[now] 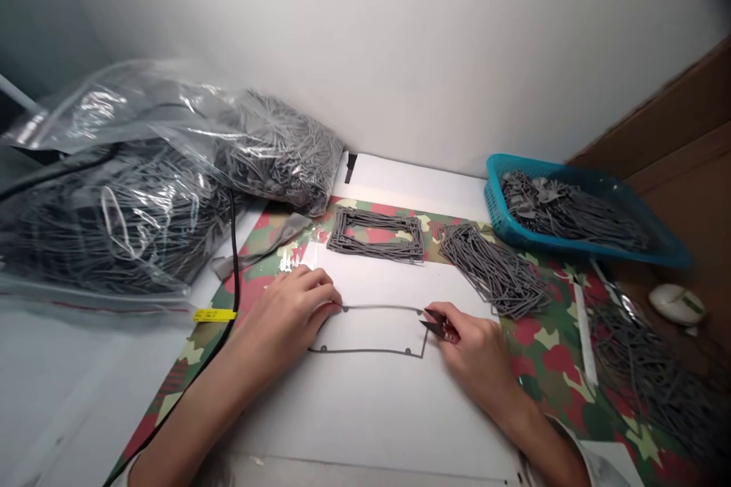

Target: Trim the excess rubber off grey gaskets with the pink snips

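Note:
A thin grey rectangular frame point(365, 352) with small tabs near its corners lies flat on a white sheet point(365, 403). At its left end, my left hand point(300, 304) is closed, its thumb and fingertips pinching the frame's edge. My right hand point(471, 342) grips a small pair of dark snips point(435, 325). Their pointed blades stand apart at the frame's upper right corner; the handles are mostly hidden in the palm. Behind the sheet sits a neat stack of similar grey frames point(377, 234), with a looser pile of grey frames point(494, 270) to its right.
Clear plastic bags point(274, 144) full of grey parts fill the left side. A black cable point(235, 259) with a yellow tag point(214, 315) runs beside my left arm. At the right are a blue basket point(588, 243) of grey parts, a white mouse point(677, 303) and loose grey strips point(645, 373).

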`<act>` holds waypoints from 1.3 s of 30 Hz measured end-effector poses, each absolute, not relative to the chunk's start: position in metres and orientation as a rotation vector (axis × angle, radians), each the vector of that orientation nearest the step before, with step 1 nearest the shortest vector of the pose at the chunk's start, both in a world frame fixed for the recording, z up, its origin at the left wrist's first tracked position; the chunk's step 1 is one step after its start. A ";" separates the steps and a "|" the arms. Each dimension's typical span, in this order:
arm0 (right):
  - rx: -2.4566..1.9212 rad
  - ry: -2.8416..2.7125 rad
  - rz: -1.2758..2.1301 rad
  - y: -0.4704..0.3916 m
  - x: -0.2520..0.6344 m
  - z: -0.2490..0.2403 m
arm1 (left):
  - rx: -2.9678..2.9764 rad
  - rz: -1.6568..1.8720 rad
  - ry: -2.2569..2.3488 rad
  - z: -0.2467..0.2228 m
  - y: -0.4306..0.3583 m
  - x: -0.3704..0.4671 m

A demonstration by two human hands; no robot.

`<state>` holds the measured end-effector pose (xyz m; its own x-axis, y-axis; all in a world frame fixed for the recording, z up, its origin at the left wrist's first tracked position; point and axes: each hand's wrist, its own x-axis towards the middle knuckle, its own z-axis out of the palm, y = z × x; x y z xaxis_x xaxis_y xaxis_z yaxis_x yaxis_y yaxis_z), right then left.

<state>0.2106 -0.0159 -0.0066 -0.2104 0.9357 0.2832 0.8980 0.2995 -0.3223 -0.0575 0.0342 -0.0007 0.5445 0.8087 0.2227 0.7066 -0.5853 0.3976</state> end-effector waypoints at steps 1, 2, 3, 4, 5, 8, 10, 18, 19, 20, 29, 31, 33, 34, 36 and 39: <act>-1.619 -2.158 0.118 -0.015 0.211 -0.006 | 2.530 0.577 1.270 0.000 0.035 -0.057; -1.598 -2.163 0.116 -0.014 0.211 -0.006 | 2.538 0.594 1.275 0.001 0.035 -0.056; -1.572 -2.165 0.114 -0.013 0.213 -0.005 | 2.546 0.616 1.282 0.003 0.035 -0.056; -1.544 -2.165 0.111 -0.012 0.214 -0.003 | 2.554 0.645 1.290 0.005 0.035 -0.055; -1.514 -2.158 0.103 -0.011 0.216 0.000 | 2.561 0.682 1.300 0.008 0.034 -0.054; -1.422 -2.103 0.052 -0.010 0.223 0.013 | 2.568 0.825 1.340 0.025 0.024 -0.050; -1.337 -2.075 0.021 -0.013 0.228 0.024 | 2.578 0.933 1.349 0.038 0.013 -0.047; -1.071 -2.289 0.275 -0.037 0.251 0.025 | 2.540 0.715 1.281 0.040 -0.028 -0.048; -1.071 -2.296 0.266 -0.038 0.255 0.021 | 2.535 0.708 1.321 0.035 -0.030 -0.052; -1.073 -2.303 0.251 -0.039 0.260 0.017 | 2.550 0.699 1.362 0.031 -0.030 -0.056; -1.516 -2.134 0.101 -0.028 0.260 0.002 | 2.539 0.615 1.750 0.004 -0.020 -0.077; -1.591 -2.098 0.021 -0.027 0.259 0.000 | 2.545 0.583 1.751 0.004 -0.018 -0.073; -1.629 -2.075 -0.056 -0.027 0.259 -0.001 | 2.536 0.550 1.733 0.005 -0.015 -0.069; -1.635 -2.070 -0.090 -0.029 0.260 -0.002 | 2.526 0.542 1.717 0.006 -0.014 -0.066; -1.613 -2.085 -0.148 -0.032 0.263 -0.005 | 2.507 0.544 1.682 0.006 -0.011 -0.061; -1.558 -2.171 -0.208 -0.039 0.272 -0.007 | 2.500 0.581 1.618 0.005 -0.006 -0.053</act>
<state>0.2715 -0.0395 -0.0068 -0.2549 0.8577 0.4465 0.9269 0.3482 -0.1398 -0.0534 -0.0065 0.0050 0.3600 0.8967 0.2576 0.8556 -0.4274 0.2921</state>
